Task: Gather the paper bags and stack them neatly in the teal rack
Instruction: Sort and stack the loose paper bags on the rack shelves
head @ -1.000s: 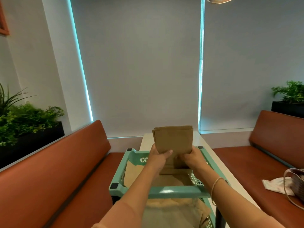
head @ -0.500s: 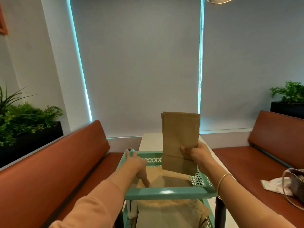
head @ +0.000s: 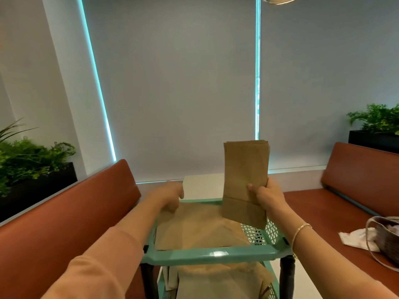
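Observation:
The teal rack (head: 216,254) stands on the white table (head: 200,185) right in front of me. A large brown paper bag (head: 198,229) lies flat on its top shelf. My left hand (head: 170,197), slightly blurred, curls its fingers down onto that bag's far left corner. My right hand (head: 267,197) grips a small stack of narrower brown paper bags (head: 245,169) by the right edge, upright above the shelf's far right corner. More brown bags (head: 216,281) lie on the lower shelf.
Red-brown benches run along both sides, left (head: 64,212) and right (head: 356,169). A woven handbag (head: 386,238) and a white cloth (head: 356,236) lie on the right seat. Black planters with greenery stand behind each bench, left (head: 32,160) and right (head: 375,124).
My left hand let go of the narrow bags and moved to the flat bag's far left corner. My right hand lifted the stack upright and to the right.

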`<state>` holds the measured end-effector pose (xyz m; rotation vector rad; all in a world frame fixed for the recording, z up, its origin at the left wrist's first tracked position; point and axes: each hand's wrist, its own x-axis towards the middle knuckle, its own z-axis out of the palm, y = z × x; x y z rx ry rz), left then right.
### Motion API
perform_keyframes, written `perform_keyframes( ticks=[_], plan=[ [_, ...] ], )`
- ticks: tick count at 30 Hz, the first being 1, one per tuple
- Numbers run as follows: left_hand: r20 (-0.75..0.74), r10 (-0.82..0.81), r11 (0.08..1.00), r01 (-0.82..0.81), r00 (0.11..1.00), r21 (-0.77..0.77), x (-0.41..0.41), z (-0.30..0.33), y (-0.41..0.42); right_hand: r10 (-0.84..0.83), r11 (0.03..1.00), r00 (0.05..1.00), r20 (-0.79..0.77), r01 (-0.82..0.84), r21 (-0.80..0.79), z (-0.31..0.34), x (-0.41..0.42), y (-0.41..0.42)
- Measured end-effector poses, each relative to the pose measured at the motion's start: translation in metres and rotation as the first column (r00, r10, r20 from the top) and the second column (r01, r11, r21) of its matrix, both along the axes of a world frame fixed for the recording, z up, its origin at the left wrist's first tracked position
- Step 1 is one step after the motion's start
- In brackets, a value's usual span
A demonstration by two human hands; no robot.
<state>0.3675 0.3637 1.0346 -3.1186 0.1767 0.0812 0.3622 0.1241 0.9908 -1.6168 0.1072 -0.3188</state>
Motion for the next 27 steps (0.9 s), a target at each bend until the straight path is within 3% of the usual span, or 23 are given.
perform_keyframes(
  ticks=[4, 8, 12, 14, 16, 18, 22, 24, 26, 27],
  plan=[
    [0.111, -0.068, 0.968, 0.092, 0.992, -0.235, -0.006, 0.04, -0.004, -0.021, 0.988, 0.996, 0.091, 0.035, -0.151, 0.013, 0.0, -0.006],
    [0.21, -0.158, 0.922, 0.22, 0.965, -0.318, -0.023, 0.079, -0.018, 0.007, 0.946, 0.989, 0.148, 0.041, -0.321, 0.025, -0.004, -0.012],
    [0.287, -0.141, 0.869, 0.257, 0.948, -0.424, -0.03, 0.099, -0.024, -0.027, 0.921, 0.986, 0.165, 0.089, -0.38, 0.031, -0.008, -0.016],
    [0.392, -0.054, 0.806, 0.271, 0.919, -0.525, -0.027, 0.102, -0.022, -0.097, 0.939, 0.985, 0.145, 0.139, -0.315, 0.028, -0.009, -0.016],
    [0.422, 0.08, 0.635, 0.28, 0.903, -0.72, -0.021, 0.096, -0.017, -0.156, 0.964, 0.984, 0.087, 0.171, -0.203, 0.024, -0.008, -0.016],
    [0.324, 0.201, 0.347, 0.242, 0.924, -0.906, -0.013, 0.083, -0.015, -0.174, 0.982, 0.984, 0.031, 0.176, -0.063, 0.02, -0.007, -0.016],
    [0.026, 0.229, -0.15, 0.062, 0.973, -0.987, -0.006, 0.055, -0.029, -0.14, 0.959, 0.99, -0.02, 0.14, 0.245, 0.014, -0.005, -0.005],
    [-0.07, 0.228, -0.251, -0.011, 0.971, -0.968, -0.01, 0.037, -0.042, -0.11, 0.937, 0.994, -0.027, 0.113, 0.329, 0.015, -0.004, 0.004],
    [-0.123, 0.243, -0.239, -0.063, 0.962, -0.969, -0.007, 0.015, -0.052, -0.092, 0.919, 0.995, -0.028, 0.095, 0.383, 0.017, -0.002, 0.011],
    [-0.126, 0.263, -0.189, -0.077, 0.956, -0.979, -0.003, 0.003, -0.055, -0.083, 0.905, 0.996, -0.028, 0.087, 0.417, 0.018, -0.001, 0.015]
  ],
)
